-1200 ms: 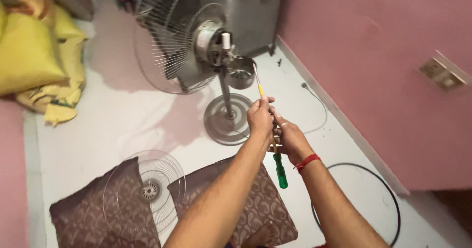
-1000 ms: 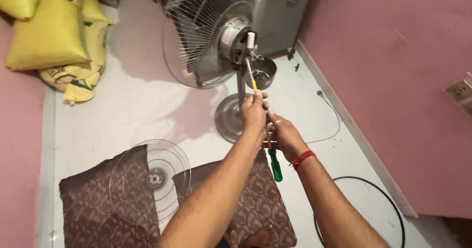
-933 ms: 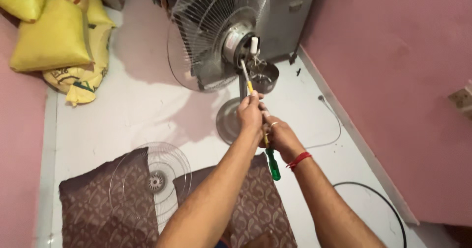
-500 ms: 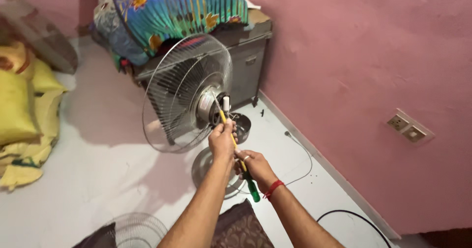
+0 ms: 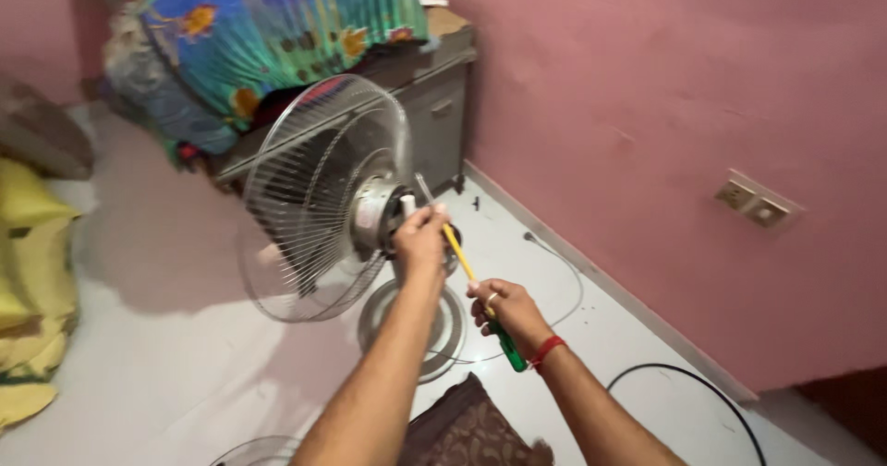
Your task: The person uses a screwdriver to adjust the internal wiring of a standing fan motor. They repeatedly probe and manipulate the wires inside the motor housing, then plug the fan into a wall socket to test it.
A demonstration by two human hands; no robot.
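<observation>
A pedestal fan stands on the white floor, its wire rear guard (image 5: 319, 198) tilted and its motor housing (image 5: 379, 215) bare. My left hand (image 5: 420, 241) is closed around the back of the motor, by the short white shaft. My right hand (image 5: 506, 311) grips a screwdriver (image 5: 476, 290) with a green handle and yellow shank. The screwdriver's metal tip points up and left toward the motor, passing just beside my left hand. The fan's round base (image 5: 443, 329) lies under my forearms.
A grey metal cabinet (image 5: 434, 120) with colourful bedding (image 5: 277, 32) on top stands behind the fan against the pink wall. A wall socket (image 5: 756, 204) is at right. Black cable (image 5: 688, 397) and white cord (image 5: 564, 277) lie on the floor. Yellow sacks (image 5: 32, 281) sit left, a brown cushion (image 5: 471, 429) below.
The view has swung up from the cushions toward the fan and cabinet. My left hand slid off the screwdriver shank onto the motor; my right hand kept the screwdriver.
</observation>
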